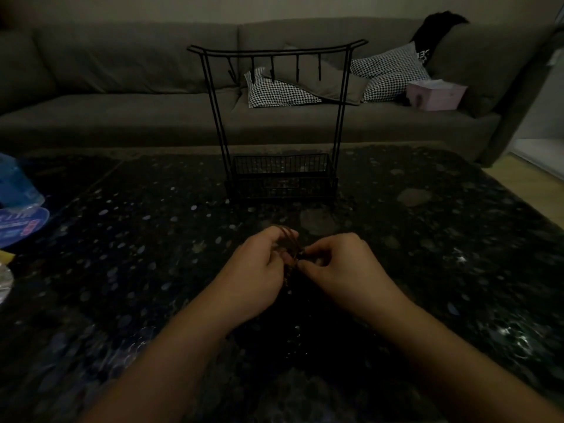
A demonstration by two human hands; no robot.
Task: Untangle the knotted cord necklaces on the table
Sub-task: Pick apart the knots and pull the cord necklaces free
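- Cord necklaces [289, 245] bunched between both hands, held just above the dark speckled counter [152, 239], front centre.
- Left hand [259, 267] curled round the bundle; brown cord loops over its fingers.
- Right hand [338, 264] pinches the cords at the knot, thumb and fingertips closed on them.
- Cords look thin, reddish-brown, several strands; dim light, knot detail too dark to make out. Some strands hang down between the wrists, hard to see.
- Black wire stand [279, 117] behind the hands, well apart; hooks on the top bar, basket [280, 178] at its base, contents unclear.
- Blue plastic items [18, 190] at left edge of the counter.
- Grey sofa [122, 87] behind, checkered cushions [387, 71], pink box [436, 94].
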